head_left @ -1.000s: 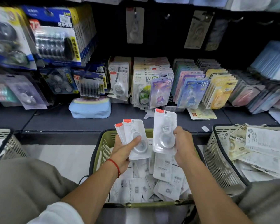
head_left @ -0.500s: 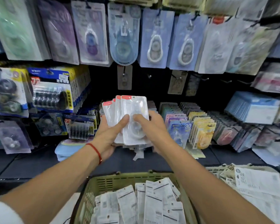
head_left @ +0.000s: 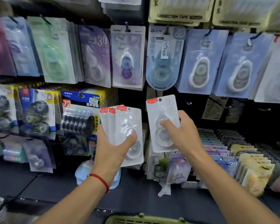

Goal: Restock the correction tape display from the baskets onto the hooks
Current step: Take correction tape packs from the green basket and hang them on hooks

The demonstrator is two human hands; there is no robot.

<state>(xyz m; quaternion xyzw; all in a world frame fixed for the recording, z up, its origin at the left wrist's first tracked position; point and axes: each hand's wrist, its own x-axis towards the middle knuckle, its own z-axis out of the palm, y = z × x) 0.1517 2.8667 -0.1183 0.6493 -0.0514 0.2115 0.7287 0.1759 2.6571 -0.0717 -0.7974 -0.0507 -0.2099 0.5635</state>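
1. Display wall (head_left: 200, 62) of hanging correction tape packs fills the top; print blurred.
2. Green basket (head_left: 142, 219) at 6 o'clock, only its rim in view.
3. Left hand (head_left: 113, 147), forearm raised, grips fanned stack of packs (head_left: 128, 126), thumb across the front.
4. Right hand (head_left: 183, 133) at 3 o'clock of the stack pinches single pack (head_left: 162, 113) upright; fingers behind hidden.

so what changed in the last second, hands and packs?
The right hand had added its clear white correction tape pack to the fanned stack half a second ago; now it has split it off again and holds it up apart, hang hole uppermost, toward the black hook wall. Both hands rose from over the green basket. The left hand keeps its grip on the stack.
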